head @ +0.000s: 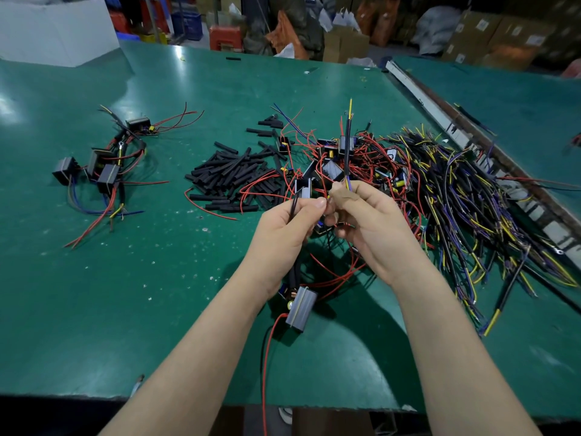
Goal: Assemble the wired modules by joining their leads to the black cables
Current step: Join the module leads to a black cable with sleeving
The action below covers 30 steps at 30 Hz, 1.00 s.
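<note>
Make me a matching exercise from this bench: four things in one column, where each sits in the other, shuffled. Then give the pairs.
Things:
1. finished modules
2. black sleeve pieces
3. black cables with yellow and blue cores
4. grey module

Places:
A. heaped at the right of the green table
B. hanging between the forearms, under the left hand
C. grouped at the far left
D. piled in the middle, left of the red-wire tangle

Pairs: 1-C, 2-D, 3-A, 4-B

The right hand pinches one cable upright.
</note>
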Motion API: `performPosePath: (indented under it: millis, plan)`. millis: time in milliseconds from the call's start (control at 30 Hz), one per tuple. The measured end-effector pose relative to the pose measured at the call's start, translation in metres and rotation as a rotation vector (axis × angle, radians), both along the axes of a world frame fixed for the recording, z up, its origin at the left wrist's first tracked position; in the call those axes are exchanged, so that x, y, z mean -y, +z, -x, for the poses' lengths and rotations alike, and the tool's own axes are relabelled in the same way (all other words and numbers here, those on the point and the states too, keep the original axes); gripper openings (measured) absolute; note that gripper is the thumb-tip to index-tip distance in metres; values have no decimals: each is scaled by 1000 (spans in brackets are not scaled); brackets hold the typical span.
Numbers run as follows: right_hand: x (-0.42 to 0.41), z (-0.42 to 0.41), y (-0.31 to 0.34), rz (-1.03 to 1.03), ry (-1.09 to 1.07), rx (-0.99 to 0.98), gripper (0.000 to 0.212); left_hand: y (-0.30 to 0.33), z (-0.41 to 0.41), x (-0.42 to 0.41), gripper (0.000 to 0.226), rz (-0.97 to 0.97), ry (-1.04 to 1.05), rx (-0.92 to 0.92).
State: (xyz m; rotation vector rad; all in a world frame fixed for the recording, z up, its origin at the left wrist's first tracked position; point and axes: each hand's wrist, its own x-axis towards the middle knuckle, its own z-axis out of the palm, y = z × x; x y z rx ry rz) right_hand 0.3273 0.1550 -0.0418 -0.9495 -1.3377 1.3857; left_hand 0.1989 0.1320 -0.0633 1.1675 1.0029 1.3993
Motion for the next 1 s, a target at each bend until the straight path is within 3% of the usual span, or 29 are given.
performPosePath:
  millis: [300,533,700,1000]
  plan:
    - [-1,0,-2,-100,-16,80,17,-2,-2,-2,30,-34,31,0]
    - [-4,0,-1,-32,-166,-74,26,-4,-2,-3,32,-20,42,3]
    - [-2,0,-1,-90,-146,-1,12,-6,0,-4,26,-26,29,-19]
    - [-3,0,-1,-132,-167,24,21,-8,1,-6,22,-14,17,-25]
